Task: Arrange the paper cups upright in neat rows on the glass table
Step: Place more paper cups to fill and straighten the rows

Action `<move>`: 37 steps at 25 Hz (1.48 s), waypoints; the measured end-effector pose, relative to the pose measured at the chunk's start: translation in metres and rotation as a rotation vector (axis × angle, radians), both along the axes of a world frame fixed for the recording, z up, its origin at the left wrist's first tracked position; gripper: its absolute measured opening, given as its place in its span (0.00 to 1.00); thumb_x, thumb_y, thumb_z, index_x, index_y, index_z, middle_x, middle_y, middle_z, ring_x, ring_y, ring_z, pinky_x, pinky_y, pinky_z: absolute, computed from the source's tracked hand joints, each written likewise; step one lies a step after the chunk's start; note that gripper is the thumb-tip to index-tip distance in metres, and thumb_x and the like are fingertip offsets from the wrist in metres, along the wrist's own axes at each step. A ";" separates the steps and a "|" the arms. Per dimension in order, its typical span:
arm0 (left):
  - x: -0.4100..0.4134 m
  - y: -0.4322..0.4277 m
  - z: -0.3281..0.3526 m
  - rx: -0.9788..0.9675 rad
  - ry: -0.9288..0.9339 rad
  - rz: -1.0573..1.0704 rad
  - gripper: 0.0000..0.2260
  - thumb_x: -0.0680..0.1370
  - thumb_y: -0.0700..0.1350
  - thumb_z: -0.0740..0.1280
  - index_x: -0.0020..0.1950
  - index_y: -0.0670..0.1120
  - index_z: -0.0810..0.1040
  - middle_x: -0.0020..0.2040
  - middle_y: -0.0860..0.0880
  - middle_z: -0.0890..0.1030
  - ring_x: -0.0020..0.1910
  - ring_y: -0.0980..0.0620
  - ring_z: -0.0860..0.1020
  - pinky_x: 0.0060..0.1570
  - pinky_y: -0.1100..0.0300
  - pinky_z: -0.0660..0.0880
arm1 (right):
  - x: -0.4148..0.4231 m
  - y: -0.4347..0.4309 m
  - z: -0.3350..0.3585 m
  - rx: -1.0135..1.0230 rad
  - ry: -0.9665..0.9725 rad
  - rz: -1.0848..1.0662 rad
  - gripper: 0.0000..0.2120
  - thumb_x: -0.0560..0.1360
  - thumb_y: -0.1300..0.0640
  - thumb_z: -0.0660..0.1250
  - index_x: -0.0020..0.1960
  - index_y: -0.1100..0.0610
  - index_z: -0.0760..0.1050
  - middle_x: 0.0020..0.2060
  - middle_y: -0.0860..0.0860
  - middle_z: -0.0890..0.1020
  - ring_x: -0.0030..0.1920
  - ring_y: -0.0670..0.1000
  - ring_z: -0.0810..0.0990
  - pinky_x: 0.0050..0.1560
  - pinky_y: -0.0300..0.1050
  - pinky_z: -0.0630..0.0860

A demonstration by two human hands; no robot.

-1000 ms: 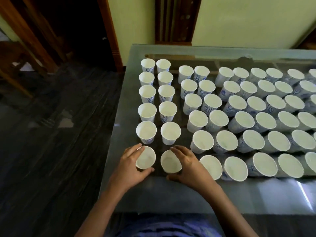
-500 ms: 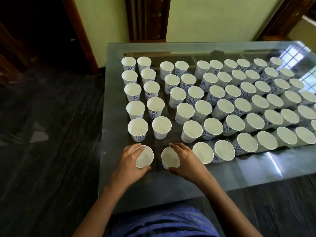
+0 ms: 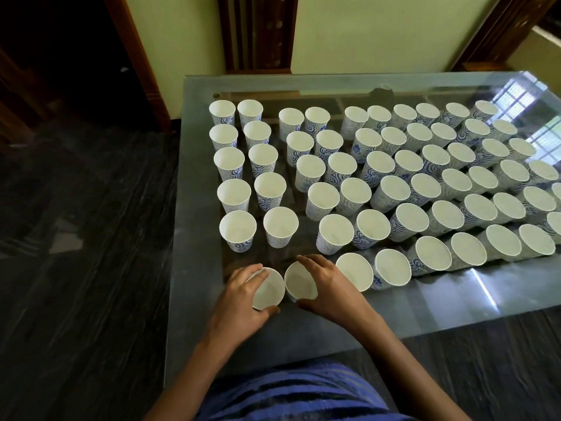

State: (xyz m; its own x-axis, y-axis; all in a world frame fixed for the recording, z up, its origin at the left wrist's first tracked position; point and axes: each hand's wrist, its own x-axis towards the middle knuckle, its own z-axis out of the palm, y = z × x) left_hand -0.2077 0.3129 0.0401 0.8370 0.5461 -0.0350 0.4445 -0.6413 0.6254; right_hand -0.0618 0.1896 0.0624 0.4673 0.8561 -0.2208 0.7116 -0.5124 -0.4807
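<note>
Watching remotely, I see the glass table (image 3: pixel 455 302) fill the view. Window glare washes its far right corner and the frame cuts off its right side. Rows of upright paper cups (image 3: pixel 376 223) cover it, with two columns at the left standing a little apart from the main block. The rightmost cups run out of view. At the near left, the person's left hand (image 3: pixel 239 302) wraps the near-left cup (image 3: pixel 268 288), and the right hand (image 3: pixel 331 287) curls round the neighbouring cup (image 3: pixel 300 285), their rims almost touching. I judge these cups very light, thin-walled, and easy to crush or tip. They are best gripped gently round the wall. The hands hide both cups' walls and bases, so I cannot tell whether they rest on the glass.
</note>
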 end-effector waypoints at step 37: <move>0.051 -0.010 -0.001 0.052 0.067 -0.164 0.33 0.66 0.56 0.73 0.69 0.49 0.69 0.69 0.52 0.69 0.67 0.54 0.65 0.65 0.64 0.61 | 0.052 -0.040 0.004 -0.037 -0.051 -0.109 0.39 0.65 0.50 0.75 0.71 0.56 0.63 0.66 0.53 0.70 0.64 0.54 0.70 0.62 0.47 0.70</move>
